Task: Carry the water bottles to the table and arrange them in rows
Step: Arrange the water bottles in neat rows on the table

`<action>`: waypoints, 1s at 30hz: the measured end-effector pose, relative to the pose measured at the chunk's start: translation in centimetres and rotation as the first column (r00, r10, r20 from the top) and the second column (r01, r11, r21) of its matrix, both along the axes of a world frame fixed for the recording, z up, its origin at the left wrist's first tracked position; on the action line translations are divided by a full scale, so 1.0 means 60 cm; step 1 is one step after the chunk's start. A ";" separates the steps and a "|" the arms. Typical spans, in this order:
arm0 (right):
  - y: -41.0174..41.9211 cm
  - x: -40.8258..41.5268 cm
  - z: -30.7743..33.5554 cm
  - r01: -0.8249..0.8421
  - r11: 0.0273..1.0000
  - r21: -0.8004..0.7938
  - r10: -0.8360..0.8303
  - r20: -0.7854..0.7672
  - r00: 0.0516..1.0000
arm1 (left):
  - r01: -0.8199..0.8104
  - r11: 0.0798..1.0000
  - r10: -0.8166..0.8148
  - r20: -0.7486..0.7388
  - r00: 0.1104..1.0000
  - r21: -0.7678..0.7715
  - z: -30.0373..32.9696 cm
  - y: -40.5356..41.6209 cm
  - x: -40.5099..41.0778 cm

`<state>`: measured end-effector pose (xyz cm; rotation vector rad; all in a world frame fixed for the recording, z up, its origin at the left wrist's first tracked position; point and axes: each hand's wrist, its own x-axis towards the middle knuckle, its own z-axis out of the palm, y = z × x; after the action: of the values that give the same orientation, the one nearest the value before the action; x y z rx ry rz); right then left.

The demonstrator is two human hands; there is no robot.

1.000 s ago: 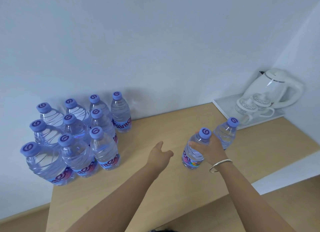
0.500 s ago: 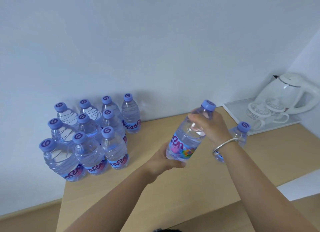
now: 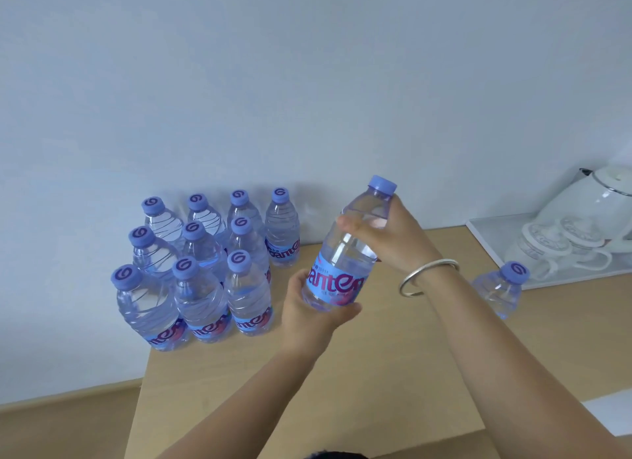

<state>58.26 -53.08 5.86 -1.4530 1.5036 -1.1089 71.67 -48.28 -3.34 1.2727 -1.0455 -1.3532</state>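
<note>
A clear water bottle (image 3: pixel 349 253) with a blue cap and blue label hangs tilted above the wooden table (image 3: pixel 342 390). My right hand (image 3: pixel 393 239) grips its upper part just under the cap. My left hand (image 3: pixel 311 315) cups and grips its base. Several matching bottles (image 3: pixel 205 270) stand upright in rows at the table's back left, against the wall. One more bottle (image 3: pixel 501 287) stands alone to the right, partly hidden behind my right forearm.
A white tray (image 3: pixel 492 239) at the back right carries a white kettle (image 3: pixel 595 198) and two upturned cups (image 3: pixel 554 250). A pale wall runs behind the table. The table's near edge and a lower wooden surface lie at the bottom left.
The bottle rose off the table in my right hand and moved left; my left hand came up under its base and took hold. The lone bottle stayed put.
</note>
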 end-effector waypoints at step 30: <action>-0.046 0.048 -0.014 -0.128 0.987 0.102 0.128 0.005 0.992 | 0.185 0.983 -0.185 -0.007 0.983 0.006 0.005 -0.008 0.050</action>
<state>61.14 -55.87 5.03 -1.4583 1.4257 -0.9408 74.65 -48.74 -3.07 1.1985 -1.1786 -1.5002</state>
